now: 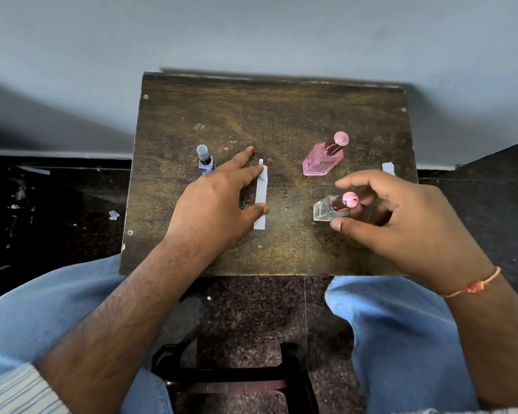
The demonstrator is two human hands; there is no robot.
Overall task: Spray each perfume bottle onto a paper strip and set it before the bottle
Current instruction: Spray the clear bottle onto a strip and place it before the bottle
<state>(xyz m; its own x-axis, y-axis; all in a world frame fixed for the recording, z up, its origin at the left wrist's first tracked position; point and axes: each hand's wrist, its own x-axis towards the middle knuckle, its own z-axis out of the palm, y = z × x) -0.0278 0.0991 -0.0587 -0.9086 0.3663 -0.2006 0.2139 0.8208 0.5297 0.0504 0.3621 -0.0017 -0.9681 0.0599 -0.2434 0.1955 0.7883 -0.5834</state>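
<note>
My right hand [401,216] hovers with its fingers [353,182] curled and spread apart around the clear bottle [331,211], thumb on the near side, forefinger on the far side, not plainly touching the glass; the pink cap [350,199] sits between them. That bottle stands upright, so I judge closing inward will take it. My left hand [219,198] lies flat, fingers straight, pressing the paper strip [260,198], whose long axis runs away from me. The pink bottle [322,158] stands beyond, the blue bottle [205,161] far left on the surface [281,115].
</note>
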